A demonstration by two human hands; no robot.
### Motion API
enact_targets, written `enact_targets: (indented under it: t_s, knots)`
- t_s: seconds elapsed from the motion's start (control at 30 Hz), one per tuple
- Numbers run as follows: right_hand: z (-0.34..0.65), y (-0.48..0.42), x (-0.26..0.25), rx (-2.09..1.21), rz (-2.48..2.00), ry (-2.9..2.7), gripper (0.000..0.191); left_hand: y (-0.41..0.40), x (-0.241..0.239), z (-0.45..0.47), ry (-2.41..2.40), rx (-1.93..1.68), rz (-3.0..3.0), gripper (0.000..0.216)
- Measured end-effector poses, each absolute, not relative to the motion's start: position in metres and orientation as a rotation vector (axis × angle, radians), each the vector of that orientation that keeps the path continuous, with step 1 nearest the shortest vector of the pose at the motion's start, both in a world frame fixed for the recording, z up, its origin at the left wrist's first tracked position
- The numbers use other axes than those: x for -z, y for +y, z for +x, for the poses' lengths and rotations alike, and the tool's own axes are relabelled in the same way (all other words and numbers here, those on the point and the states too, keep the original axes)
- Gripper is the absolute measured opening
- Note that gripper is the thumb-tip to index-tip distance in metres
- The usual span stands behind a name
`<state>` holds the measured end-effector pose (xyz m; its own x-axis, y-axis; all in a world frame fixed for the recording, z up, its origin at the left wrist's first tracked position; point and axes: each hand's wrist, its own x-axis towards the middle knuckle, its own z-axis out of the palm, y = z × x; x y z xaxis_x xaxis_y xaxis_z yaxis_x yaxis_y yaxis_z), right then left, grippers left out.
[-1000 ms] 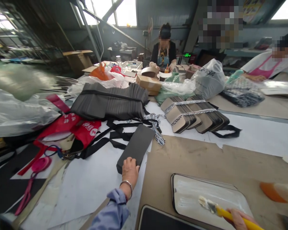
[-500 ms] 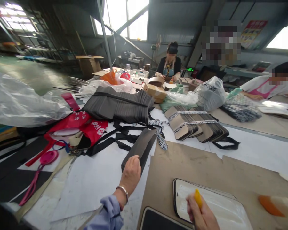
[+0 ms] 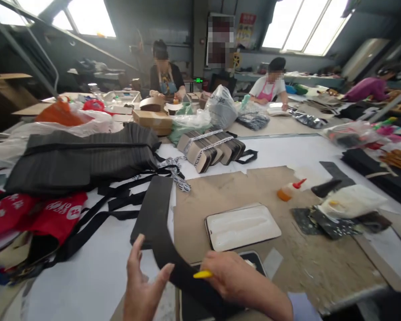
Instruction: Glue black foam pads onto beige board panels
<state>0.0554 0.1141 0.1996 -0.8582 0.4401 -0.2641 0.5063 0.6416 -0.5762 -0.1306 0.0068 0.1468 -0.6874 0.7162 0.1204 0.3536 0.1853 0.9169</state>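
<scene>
My left hand [image 3: 145, 278] is open, thumb and fingers apart, just below a small stack of flat black strips [image 3: 155, 200]. A single black strip [image 3: 170, 258] curves from the stack towards me and passes under my right hand [image 3: 225, 272]. That hand is closed round a tool with a yellow end [image 3: 203, 274]; the tool's other end is hidden. Whether its fingers also grip the strip, I cannot tell. Beyond lies a rounded panel with a wet-looking white coating [image 3: 243, 226]. Partly under my right hand is a dark panel with a pale rim [image 3: 254, 263].
A brown board [image 3: 200, 196] covers the work area. On it are an orange glue bottle [image 3: 285, 191] and a white bag [image 3: 350, 201]. Behind stand a row of black pieces [image 3: 83, 156] and a tied bundle of panels [image 3: 210, 149]. Co-workers [image 3: 167, 73] sit across the table.
My view has swung right. My left hand has come off the black strips and opened. My right hand has moved from the white panel to the strip, still holding the yellow-ended tool.
</scene>
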Motion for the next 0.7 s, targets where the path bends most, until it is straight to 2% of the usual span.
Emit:
enact_targets:
  t_s: [0.07,0.1,0.27,0.43,0.57,0.63,0.7]
  knots:
    - [0.08,0.111,-0.21,0.947,0.711,2.709,0.009,0.017,-0.157,-0.139,1.919,-1.472,0.714,0.087]
    - [0.09,0.11,-0.214,0.929,0.702,2.688,0.009,0.021,-0.162,-0.14,1.822,-1.423,0.628,0.087]
    - [0.142,0.111,-0.209,1.106,0.883,2.551,0.007,0.028,-0.17,-0.123,1.57,-1.083,0.416,0.044]
    - [0.211,0.113,-0.166,1.479,1.288,2.189,0.005,0.033,-0.15,-0.089,1.542,-1.08,0.243,0.042]
    - [0.265,0.11,-0.117,2.073,1.529,1.825,0.036,0.04,-0.129,-0.058,1.513,-1.092,0.167,0.043]
    - [0.283,0.112,-0.099,2.245,1.648,1.621,0.051,0.046,-0.121,-0.045,1.484,-1.065,0.17,0.042]
    - [0.293,0.118,-0.09,2.335,1.761,1.439,0.057,0.053,-0.114,-0.036,1.455,-1.039,0.192,0.04]
